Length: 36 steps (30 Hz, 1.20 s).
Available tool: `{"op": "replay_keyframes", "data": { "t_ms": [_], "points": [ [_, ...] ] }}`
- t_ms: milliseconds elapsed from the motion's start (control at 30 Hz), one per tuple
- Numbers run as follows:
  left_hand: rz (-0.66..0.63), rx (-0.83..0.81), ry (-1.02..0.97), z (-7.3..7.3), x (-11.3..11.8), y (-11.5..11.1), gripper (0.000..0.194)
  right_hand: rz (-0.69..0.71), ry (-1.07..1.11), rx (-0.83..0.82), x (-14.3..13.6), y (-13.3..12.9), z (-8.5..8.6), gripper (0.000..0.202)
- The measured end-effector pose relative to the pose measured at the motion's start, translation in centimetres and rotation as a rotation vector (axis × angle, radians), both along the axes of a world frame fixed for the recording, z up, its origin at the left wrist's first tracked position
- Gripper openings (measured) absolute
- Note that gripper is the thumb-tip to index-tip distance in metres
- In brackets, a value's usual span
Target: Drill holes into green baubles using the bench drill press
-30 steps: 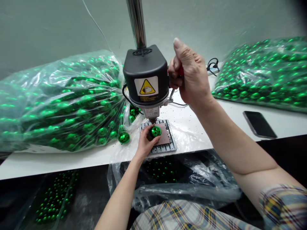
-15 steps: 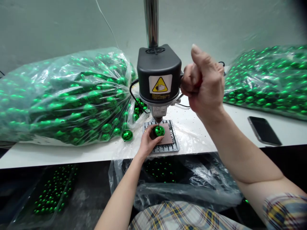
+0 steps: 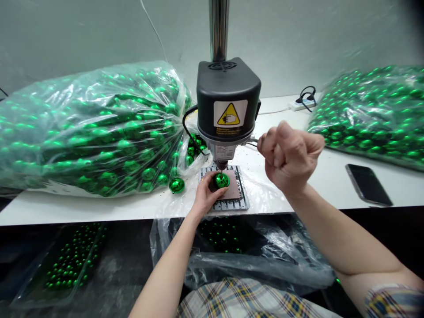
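My left hand pinches a shiny green bauble between thumb and fingers, holding it on a pinkish pad over the slotted metal base. Right above it stands a small black drill press, its chuck and bit coming down to the top of the bauble. To the right of the drill head my right hand is closed in a fist around the press's feed lever; the grip itself is hidden by my fingers. Dark shavings speckle the base.
A big clear bag of green baubles fills the left of the white table, with one loose bauble beside it. Another bag, a phone and a power strip are on the right. Clear plastic hangs below the edge.
My right fist has come down from beside the top of the drill head to below its middle. My left hand keeps the bauble in the same place; the view has shifted slightly.
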<state>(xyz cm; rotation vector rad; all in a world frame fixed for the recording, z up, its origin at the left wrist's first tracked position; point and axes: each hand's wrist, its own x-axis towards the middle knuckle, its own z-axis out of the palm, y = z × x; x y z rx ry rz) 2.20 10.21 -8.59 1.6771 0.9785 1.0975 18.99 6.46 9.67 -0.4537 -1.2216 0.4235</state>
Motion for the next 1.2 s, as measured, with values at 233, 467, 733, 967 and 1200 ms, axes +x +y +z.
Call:
{"op": "replay_keyframes", "data": {
  "t_ms": [233, 467, 733, 967, 1200],
  "points": [
    [0.008, 0.05, 0.008, -0.1, 0.0, 0.0, 0.054, -0.103, -0.083, 0.104, 0.3, 0.3, -2.7, 0.058],
    [0.003, 0.022, 0.0, 0.2, 0.0, -0.1, 0.054, -0.132, -0.237, 0.239, 0.9, 0.4, -4.4, 0.047],
    [0.002, 0.022, -0.021, 0.0, 0.1, -0.1, 0.055, -0.066, -0.356, 0.362, 1.4, 0.6, -4.7, 0.044],
    [-0.002, 0.032, -0.008, 0.1, 0.0, -0.1, 0.055, -0.084, -0.292, 0.345, 0.9, 0.5, -4.0, 0.048],
    [0.022, 0.0, 0.005, 0.5, 0.1, 0.0, 0.054, -0.018, 0.094, -0.122, 0.3, 3.2, 3.6, 0.05]
  ]
}}
